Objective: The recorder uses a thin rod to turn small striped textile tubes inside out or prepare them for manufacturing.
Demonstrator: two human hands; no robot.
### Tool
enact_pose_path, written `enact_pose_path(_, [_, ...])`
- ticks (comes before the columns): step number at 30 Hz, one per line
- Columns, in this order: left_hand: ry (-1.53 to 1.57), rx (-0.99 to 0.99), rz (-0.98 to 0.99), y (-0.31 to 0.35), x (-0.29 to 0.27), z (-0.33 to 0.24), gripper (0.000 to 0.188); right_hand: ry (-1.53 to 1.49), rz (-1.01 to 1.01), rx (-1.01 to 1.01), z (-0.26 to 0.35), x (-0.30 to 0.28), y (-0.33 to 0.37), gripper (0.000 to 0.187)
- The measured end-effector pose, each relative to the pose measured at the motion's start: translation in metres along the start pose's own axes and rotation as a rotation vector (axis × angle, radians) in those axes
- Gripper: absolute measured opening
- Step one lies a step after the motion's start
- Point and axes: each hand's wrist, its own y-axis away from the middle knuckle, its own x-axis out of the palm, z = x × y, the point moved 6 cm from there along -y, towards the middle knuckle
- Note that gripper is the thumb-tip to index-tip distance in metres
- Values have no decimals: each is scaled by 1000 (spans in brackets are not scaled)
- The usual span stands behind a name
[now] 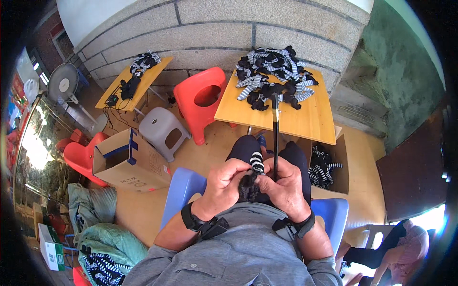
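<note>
My left hand [226, 185] and my right hand [285, 187] meet in front of my lap. Between their pinched fingers is a small knit piece [256, 162] with black and white stripes and a dark, fluffy end; its exact kind I cannot make out. A long black rod [275, 138] with a pale band near its top rises beside my right fingers toward the table edge. Whether that hand grips the rod too is hidden. A heap of similar striped knit pieces [267, 71] with black ends lies on the yellow table [305, 126] ahead.
Right of my legs, a cardboard box [341, 167] holds more striped pieces. A red stool [202, 97], a grey stool [164, 131] and another carton [133, 167] stand to the left. Green sacks [112, 243] lie at lower left. Another person [405, 248] sits at lower right.
</note>
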Motion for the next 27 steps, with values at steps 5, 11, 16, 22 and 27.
enact_pose_path(5, [-91,107,77,-3,0,-6,15,-62,11,30,0,1,-1,11])
enact_pose_path(11, [-33,150,142,-4,2,-7,14,122,52,-86,1,-5,-5,12])
enact_pose_path(16, [25,194,189,-6,0,-11,13,-163,157,240,6,5,-6,19])
enact_pose_path(22, [-9,234,154,-7,-1,-11,14,169,25,-95,6,3,-12,19])
enact_pose_path(27, [5,71,120,-5,1,4,11,402,-144,-232,15,4,-23,12])
